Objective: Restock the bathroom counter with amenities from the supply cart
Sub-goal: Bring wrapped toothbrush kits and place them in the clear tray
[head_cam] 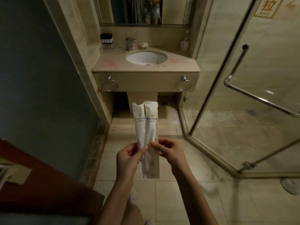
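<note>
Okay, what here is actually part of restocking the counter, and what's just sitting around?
For the job: white packets, pinched by left hand and right hand; counter.
Just there: small bottles, faucet, towel rings, shower door.

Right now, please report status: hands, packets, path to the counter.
Left hand and right hand pinching two white packets, held upright. Counter ahead, packets not yet placed. No obstacle seen on floor between.
</note>
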### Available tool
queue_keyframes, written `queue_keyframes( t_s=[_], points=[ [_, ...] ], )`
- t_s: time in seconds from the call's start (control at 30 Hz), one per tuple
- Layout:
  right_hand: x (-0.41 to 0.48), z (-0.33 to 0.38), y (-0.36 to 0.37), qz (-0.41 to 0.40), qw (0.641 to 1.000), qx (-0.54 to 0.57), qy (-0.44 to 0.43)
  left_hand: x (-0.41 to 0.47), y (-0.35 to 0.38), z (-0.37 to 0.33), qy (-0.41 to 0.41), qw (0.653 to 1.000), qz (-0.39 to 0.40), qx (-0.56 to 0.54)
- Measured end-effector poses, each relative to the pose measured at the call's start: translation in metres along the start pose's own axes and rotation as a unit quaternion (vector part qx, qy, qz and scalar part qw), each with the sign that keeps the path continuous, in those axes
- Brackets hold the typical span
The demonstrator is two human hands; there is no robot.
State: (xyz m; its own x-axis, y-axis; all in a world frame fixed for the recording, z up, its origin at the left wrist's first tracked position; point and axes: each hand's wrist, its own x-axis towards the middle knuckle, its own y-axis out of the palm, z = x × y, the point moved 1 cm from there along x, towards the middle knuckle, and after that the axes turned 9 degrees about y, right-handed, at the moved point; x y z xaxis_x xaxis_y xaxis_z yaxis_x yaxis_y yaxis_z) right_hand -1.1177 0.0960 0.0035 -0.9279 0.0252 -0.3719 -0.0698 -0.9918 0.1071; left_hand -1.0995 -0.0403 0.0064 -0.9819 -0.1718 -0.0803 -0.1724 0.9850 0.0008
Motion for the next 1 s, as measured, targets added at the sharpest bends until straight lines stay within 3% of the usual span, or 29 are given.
queue_keyframes(
  t_s=[0.23,0.63,1.0],
  points=[
    [0.079,0.024,0.015,0.022,0.999,-0.003,0.024,0.082,0.009,0.005,-0.03,0.999,-0.037,-0.024],
    [0.279,0.118,0.085,0.064,0.995,-0.068,0.024,0.307,-0.006,-0.015,-0.019,0.996,-0.067,-0.052],
    [0.407,0.137,0.131,0.094,0.988,-0.105,0.065,0.43,-0.028,0.001,-0.057,0.994,-0.077,-0.046]
  ],
)
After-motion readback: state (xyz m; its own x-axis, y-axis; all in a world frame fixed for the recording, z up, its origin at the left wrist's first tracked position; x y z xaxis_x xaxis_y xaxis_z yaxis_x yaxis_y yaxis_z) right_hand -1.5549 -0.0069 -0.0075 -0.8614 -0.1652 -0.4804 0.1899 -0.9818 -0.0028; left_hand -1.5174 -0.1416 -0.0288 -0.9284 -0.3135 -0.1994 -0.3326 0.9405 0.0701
